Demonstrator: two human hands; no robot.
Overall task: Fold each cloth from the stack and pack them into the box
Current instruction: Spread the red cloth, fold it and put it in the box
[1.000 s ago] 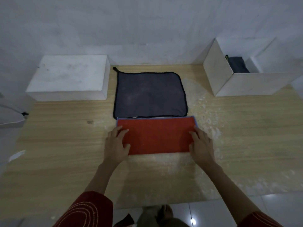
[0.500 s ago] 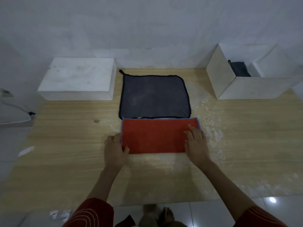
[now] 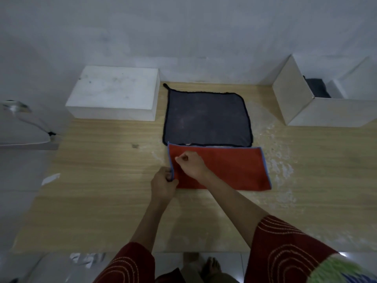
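The red cloth [image 3: 230, 170], judged soft and limp, lies half-folded on the surface [image 3: 102, 180] just near of the grey cloth [image 3: 207, 117]; take it by its left hem, where the left hand [image 3: 163, 183] and right hand [image 3: 190, 165] each hold a closed pinch grip.

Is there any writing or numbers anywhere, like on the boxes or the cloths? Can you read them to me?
No words, numbers or labels can be read here.
The red cloth, grey cloth, white box and white block all look plain.
The sleeves have only stitched curved lines, not letters.
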